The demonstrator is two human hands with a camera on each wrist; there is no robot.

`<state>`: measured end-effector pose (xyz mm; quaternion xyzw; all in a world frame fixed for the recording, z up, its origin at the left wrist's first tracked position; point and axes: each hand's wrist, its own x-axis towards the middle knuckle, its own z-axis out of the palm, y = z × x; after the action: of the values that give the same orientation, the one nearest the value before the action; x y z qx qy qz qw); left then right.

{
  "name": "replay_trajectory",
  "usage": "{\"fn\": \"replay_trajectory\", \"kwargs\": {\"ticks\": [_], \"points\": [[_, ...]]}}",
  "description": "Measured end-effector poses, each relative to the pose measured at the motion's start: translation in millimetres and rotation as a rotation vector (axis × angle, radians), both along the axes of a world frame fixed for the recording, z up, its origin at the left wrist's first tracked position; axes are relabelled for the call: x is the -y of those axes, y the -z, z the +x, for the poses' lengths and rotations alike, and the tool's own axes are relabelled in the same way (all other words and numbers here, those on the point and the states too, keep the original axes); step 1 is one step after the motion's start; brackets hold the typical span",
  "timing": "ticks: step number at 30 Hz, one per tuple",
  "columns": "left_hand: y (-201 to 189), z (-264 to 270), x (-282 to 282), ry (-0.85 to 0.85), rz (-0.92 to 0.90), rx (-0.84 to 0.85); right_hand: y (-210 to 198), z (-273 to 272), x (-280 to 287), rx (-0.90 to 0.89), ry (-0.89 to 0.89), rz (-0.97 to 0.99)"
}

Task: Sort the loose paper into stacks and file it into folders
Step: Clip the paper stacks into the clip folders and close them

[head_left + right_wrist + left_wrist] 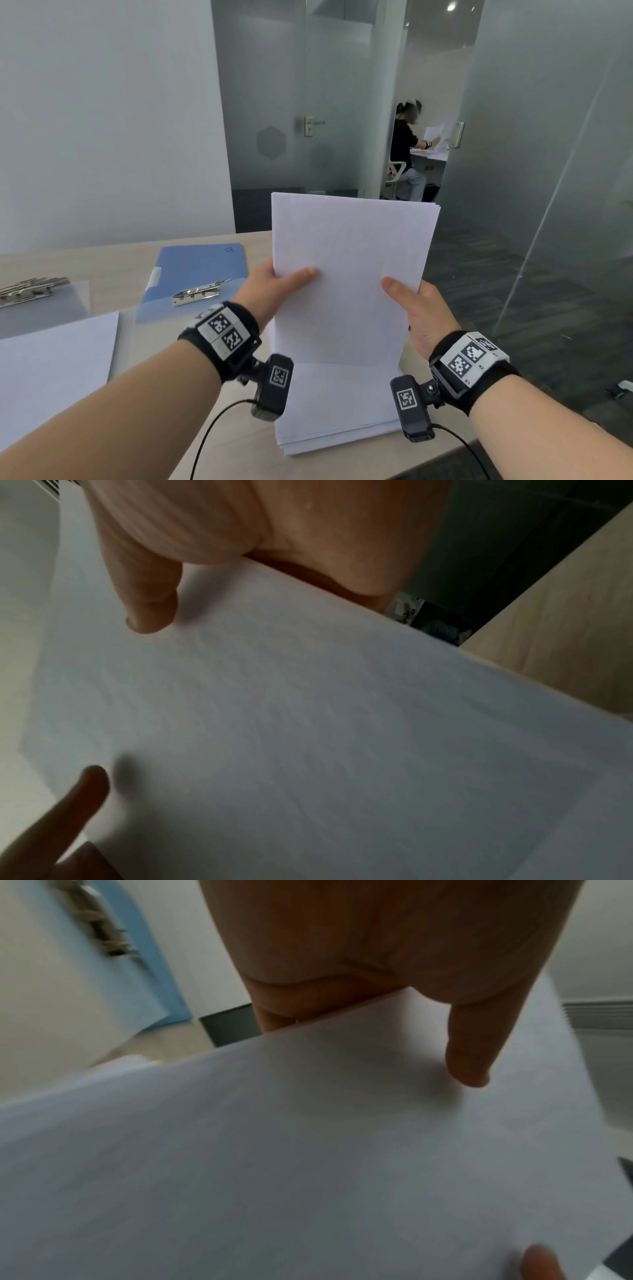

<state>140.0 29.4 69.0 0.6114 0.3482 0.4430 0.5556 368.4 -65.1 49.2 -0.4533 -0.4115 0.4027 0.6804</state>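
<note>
On the light wooden table (113, 263), both the left hand (274, 291) and right hand (421, 308) grip an upright sheaf of paper (349, 274) by its side edges, bottom edge on the flat paper stack (335, 418) at the table's near edge; a blue folder (202, 267) lies left of the sheaf.

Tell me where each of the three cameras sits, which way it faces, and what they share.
Head: worn on the head, facing forward and down at the table; both forearms show, left hand and right hand gripping an upright paper stack.
Left wrist: looks along the left palm at its thumb on the sheets; blue folder beyond.
Right wrist: looks along the right palm, thumb on the sheets.
Shared: all three see the held paper.
</note>
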Motion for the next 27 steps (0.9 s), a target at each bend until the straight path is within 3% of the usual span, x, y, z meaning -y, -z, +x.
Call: {"fn": "replay_trajectory", "kwargs": {"ticks": [7, 16, 20, 27], "points": [[16, 2, -4, 0.029, -0.070, 0.021, -2, -3, -2, -0.003, 0.024, -0.025], [27, -5, 7, -0.002, 0.037, -0.235, 4, -8, -1, 0.111, 0.075, -0.086], [13, -19, 9, -0.034, 0.087, -0.242, -14, -17, -10, 0.188, 0.084, -0.080], [23, -86, 5, -0.127, -0.183, -0.109, -19, -63, -54, 0.309, -0.075, -0.262]]}}
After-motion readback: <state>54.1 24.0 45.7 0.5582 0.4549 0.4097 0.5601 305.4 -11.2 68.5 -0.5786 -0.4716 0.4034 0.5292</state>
